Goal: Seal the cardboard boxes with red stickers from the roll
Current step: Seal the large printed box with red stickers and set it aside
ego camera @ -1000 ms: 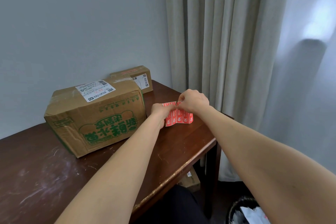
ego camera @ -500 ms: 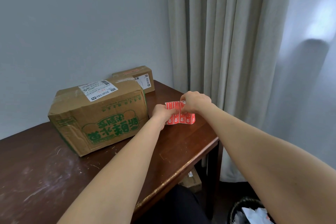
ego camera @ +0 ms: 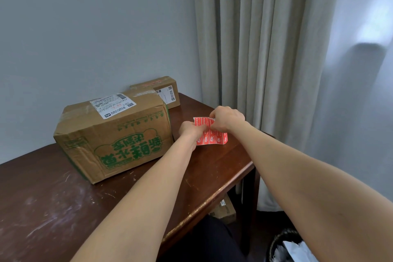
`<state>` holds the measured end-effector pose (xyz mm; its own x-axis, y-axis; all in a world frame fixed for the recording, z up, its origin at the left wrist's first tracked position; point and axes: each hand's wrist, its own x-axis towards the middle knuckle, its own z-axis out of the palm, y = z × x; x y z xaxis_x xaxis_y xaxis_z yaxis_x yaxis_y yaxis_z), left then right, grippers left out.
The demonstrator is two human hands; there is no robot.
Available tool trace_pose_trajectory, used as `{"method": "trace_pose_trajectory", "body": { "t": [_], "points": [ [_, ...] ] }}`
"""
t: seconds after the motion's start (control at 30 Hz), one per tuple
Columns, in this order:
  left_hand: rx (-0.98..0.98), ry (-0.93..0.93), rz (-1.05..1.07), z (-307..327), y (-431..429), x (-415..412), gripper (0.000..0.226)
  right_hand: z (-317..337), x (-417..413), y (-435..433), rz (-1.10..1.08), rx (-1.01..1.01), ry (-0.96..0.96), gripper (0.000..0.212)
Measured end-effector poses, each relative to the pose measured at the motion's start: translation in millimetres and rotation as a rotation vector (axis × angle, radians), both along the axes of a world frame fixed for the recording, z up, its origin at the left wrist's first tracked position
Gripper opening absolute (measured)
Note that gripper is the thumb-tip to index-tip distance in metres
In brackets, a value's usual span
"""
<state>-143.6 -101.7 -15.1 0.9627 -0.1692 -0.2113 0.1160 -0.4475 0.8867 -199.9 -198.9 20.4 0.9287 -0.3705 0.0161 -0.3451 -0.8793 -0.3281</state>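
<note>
Currently the left hand (ego camera: 191,132) pinches the left edge of the sticker sheet (ego camera: 215,138), right hand (ego camera: 229,117) fingers pinching its top

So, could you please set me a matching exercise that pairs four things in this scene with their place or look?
Things:
1 large cardboard box
2 small cardboard box
3 red sticker sheet
4 black bin

Descriptions:
A held between the left hand and right hand
B on the floor, right of the table
C farthest back on the table
D green print on its side

Pairs: 1-D, 2-C, 3-A, 4-B
</note>
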Motion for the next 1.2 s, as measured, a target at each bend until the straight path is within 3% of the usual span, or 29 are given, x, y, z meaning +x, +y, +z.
{"method": "trace_pose_trajectory", "body": {
  "t": [0.23,0.47,0.77,0.97,1.2],
  "points": [
    [-0.103,0.028,-0.066,-4.0,5.6,1.8,0.045,2.5,-0.1,-2.8,0.006,0.022,0.009,0.049],
    [-0.020,-0.005,-0.080,-2.2,3.4,5.6,0.050,1.3,1.1,-2.6,-0.009,0.021,0.018,0.051],
    [-0.076,0.077,-0.017,-6.4,0.8,4.8,0.050,0.9,0.3,-2.7,0.010,-0.010,0.018,0.048],
    [-0.081,0.087,-0.113,-6.7,9.7,10.2,0.044,0.5,2.9,-4.0,0.009,0.000,0.033,0.053],
    [-0.055,0.069,-0.044,-10.1,7.3,8.9,0.038,-1.4,5.3,-2.1,0.002,-0.004,0.041,0.053]
  ]
}}
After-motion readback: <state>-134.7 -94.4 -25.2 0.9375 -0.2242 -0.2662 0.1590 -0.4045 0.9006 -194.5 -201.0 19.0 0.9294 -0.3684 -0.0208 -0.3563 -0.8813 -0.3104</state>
